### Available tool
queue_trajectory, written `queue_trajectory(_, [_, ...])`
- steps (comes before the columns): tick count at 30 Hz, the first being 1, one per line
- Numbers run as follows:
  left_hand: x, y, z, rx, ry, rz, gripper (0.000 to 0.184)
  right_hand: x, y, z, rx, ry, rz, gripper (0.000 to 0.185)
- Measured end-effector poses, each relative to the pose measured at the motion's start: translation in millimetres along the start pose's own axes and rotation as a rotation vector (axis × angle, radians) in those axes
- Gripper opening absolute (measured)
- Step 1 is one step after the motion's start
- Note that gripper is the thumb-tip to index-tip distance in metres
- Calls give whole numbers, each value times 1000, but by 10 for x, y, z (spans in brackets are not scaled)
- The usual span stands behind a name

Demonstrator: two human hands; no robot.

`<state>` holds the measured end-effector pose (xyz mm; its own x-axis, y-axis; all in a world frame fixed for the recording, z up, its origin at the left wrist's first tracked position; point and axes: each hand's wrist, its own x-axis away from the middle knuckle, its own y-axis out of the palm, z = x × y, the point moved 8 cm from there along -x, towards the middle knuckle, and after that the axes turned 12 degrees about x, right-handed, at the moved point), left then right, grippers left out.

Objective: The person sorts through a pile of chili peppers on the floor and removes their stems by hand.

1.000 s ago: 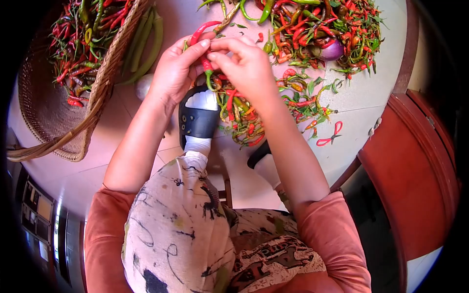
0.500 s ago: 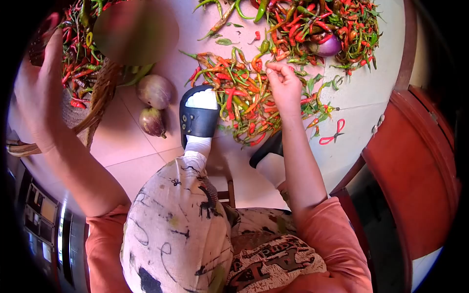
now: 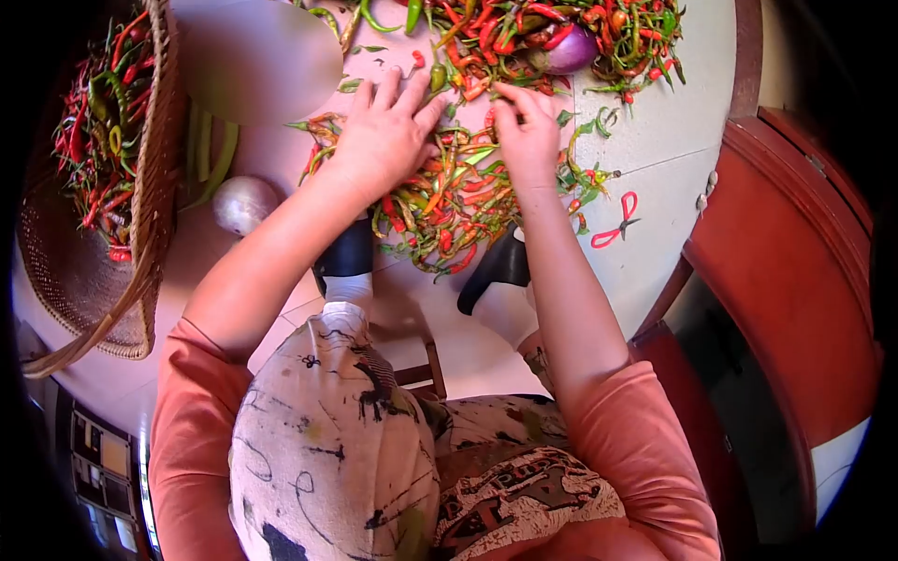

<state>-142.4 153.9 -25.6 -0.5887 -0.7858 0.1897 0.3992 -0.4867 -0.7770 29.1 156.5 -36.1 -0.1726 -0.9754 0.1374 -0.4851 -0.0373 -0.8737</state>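
Observation:
My left hand lies with spread fingers over the left side of the near pile of chili peppers, a mix of red and green pods with dry stems and leaves. To its right, my right hand has thumb and forefinger drawn together at the edge of the far chili pile. Whatever sits between those fingertips is too small or hidden to name. A purple eggplant rests in the far pile, beyond my right hand.
A woven basket with chilies stands at the left. A round eggplant lies beside it, near long green vegetables. Red-handled scissors lie on the floor at the right, before a red-brown wooden cabinet. A blurred oval covers the upper left.
My left hand has come from the basket across to the near chili pile. The right hand stays at the chilies, and the view has shifted, showing more of the basket.

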Motion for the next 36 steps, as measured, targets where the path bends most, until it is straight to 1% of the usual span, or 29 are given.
queue_trajectory(2, [41, 167, 79, -77, -28, -124, 58, -10, 72, -124, 44, 83, -70, 20])
queue_trajectory(3, [79, 219, 126, -71, -31, -147, 57, -13, 121, -161, 40, 88, -68, 20])
queue_trajectory(5, [158, 301, 193, -77, -24, -195, 56, -17, 135, -187, 130, 156, 34, 22])
queue_trajectory(6, [216, 217, 241, -53, -12, -198, 55, 7, 140, -257, 116, 156, 37, 22])
queue_trajectory(8, [290, 262, 315, -19, 78, -252, 53, 90, 304, -300, 68, 108, -121, 21])
queue_trajectory(9, [316, 239, 342, 43, 112, -254, 48, 136, 353, -336, 20, 56, -194, 20])
queue_trajectory(10, [317, 217, 320, 43, 111, -253, 48, 178, 320, -312, 20, 55, -195, 20])
queue_trajectory(12, [310, 111, 301, 191, 129, -205, 41, 250, 125, -392, -42, -114, -71, 17])
queue_trajectory(13, [282, -32, 284, 258, 169, -76, 27, 250, 68, -291, -95, -19, -51, 16])
queue_trajectory(14, [257, -31, 240, 259, 172, -80, 27, 229, -4, -214, -76, 3, -19, 15])
queue_trajectory(16, [155, -112, 66, 269, 111, 29, 17, 167, -56, -141, -101, 126, -91, 13])
queue_trajectory(17, [79, -244, -12, 196, 110, 166, 13, 136, -55, -160, -99, 130, -87, 13])
queue_trajectory(18, [4, -336, -116, 172, 16, 229, 15, 85, -24, -246, -82, 71, -80, 14])
queue_trajectory(19, [-86, -379, -209, 153, -26, 261, 17, 43, 10, -351, -64, 11, -75, 16])
queue_trajectory(20, [-154, -403, -305, 134, -71, 294, 19, 21, 52, -421, -63, 11, -77, 16])
queue_trajectory(21, [-207, -377, -350, 134, -75, 294, 19, 0, 124, -539, 3, -39, -104, 18])
queue_trajectory(22, [-261, -297, -393, 92, -97, 227, 22, -13, 199, -635, 69, -90, -133, 20])
queue_trajectory(23, [-273, -225, -430, 48, -120, 160, 24, -21, 261, -658, 182, -102, -133, 23])
queue_trajectory(24, [-256, -211, -446, 46, -125, 161, 24, -18, 304, -636, 180, -105, -135, 23])
queue_trajectory(26, [-238, -193, -462, 72, -106, 181, 25, 5, 402, -476, 90, 19, -185, 23])
queue_trajectory(27, [-203, -216, -509, 184, -174, 157, 25, 24, 424, -418, -61, 69, -243, 20])
queue_trajectory(28, [-168, -243, -519, 187, -177, 156, 25, 36, 406, -385, -60, 69, -247, 20])
queue_trajectory(30, [-44, -351, -665, 391, -305, 292, 26, 117, 411, -200, -460, 319, -300, 15])
queue_trajectory(31, [-6, -410, -693, 438, -312, 339, 28, 143, 405, -161, -538, 392, -342, 19])
queue_trajectory(32, [6, -465, -709, 440, -309, 341, 28, 141, 356, -163, -536, 390, -339, 19])
queue_trajectory(34, [50, -452, -840, 756, -407, 308, 28, 229, 379, -91, -763, 618, -380, 27])
queue_trajectory(35, [103, -227, -965, 1153, -577, 243, 27, 253, 417, -94, -892, 622, -419, 30])
queue_trajectory(36, [123, -241, -982, 1156, -579, 247, 27, 251, 384, -111, -888, 620, -422, 30])
